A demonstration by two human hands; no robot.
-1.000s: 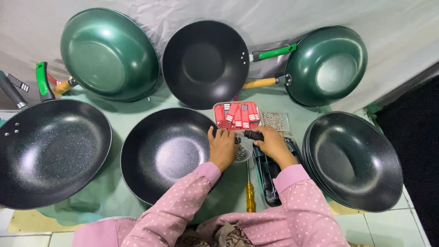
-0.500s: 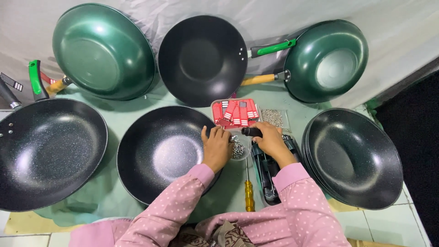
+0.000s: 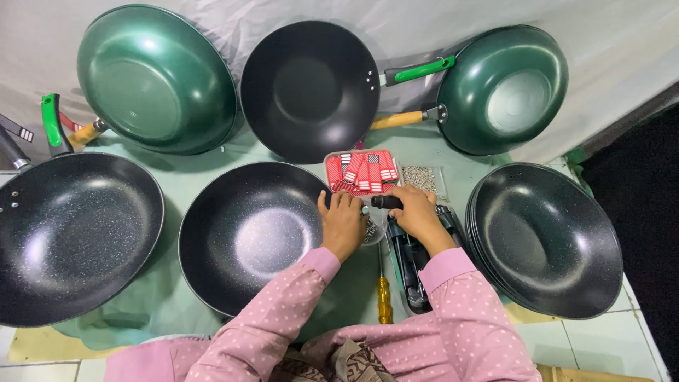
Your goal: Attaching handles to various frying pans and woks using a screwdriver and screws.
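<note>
My left hand [image 3: 342, 223] rests on the right rim of a black speckled pan [image 3: 247, 233] in the middle of the table, fingers curled over the edge. My right hand [image 3: 416, 215] is closed around a black handle [image 3: 386, 202] held against that rim. Between the hands sits a small clear dish [image 3: 370, 230] of small metal pieces. Under my right wrist lie several black handles [image 3: 409, 267]. A yellow-handled screwdriver [image 3: 383, 297] lies between my forearms.
A tray of red packets [image 3: 362, 171] and a bag of small screws [image 3: 421, 178] lie just beyond my hands. A stack of black pans [image 3: 544, 240] is at right, a large black pan [image 3: 71, 233] at left. Green pans [image 3: 155, 78] [image 3: 503, 88] and a black wok [image 3: 310, 88] lean on the back cloth.
The view has shifted slightly to the right. My hands have stayed at the pan's rim, the right one still gripping the black handle.
</note>
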